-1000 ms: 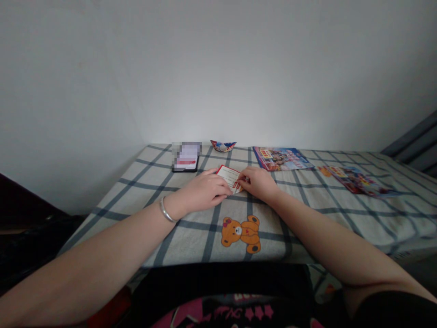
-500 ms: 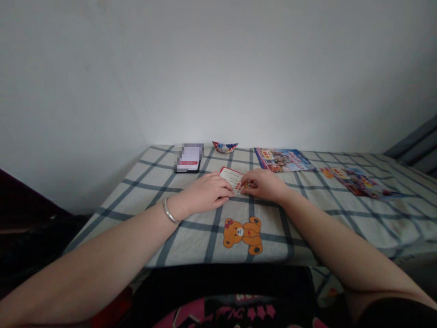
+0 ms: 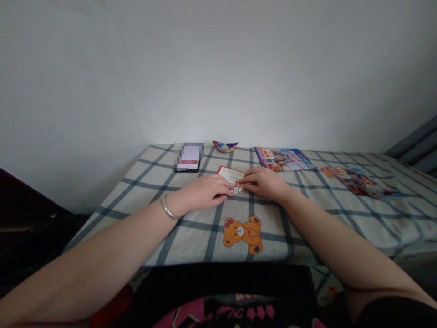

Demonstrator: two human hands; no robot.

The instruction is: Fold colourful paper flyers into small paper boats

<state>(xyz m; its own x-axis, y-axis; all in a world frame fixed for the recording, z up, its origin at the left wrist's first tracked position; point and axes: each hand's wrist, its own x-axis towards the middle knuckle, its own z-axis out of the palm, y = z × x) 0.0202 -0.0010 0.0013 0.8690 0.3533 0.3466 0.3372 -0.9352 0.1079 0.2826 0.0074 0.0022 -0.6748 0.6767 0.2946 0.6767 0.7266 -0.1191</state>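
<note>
A small piece of printed paper (image 3: 231,172), white with red edging and red marks, lies on the checked tablecloth between my hands. My left hand (image 3: 209,190), with a silver bangle at the wrist, holds the paper's left and near side down, fingers together. From the right, my right hand (image 3: 262,183) has its fingertips closed on the paper's right edge. The fingers cover parts of the paper, and its folds are hard to make out.
A phone (image 3: 188,158) with a lit screen lies at the back left. Against the wall sits a folded paper boat shape (image 3: 225,146). Two colourful printed leaflets (image 3: 285,159) (image 3: 363,182) lie to the right. A printed bear (image 3: 242,234) decorates the tablecloth (image 3: 191,246) near its front edge.
My right fingers have shifted on the paper and straightened slightly, and the colourful bit under them is now out of sight. More of the paper's printed face shows. My left hand moved slightly up.
</note>
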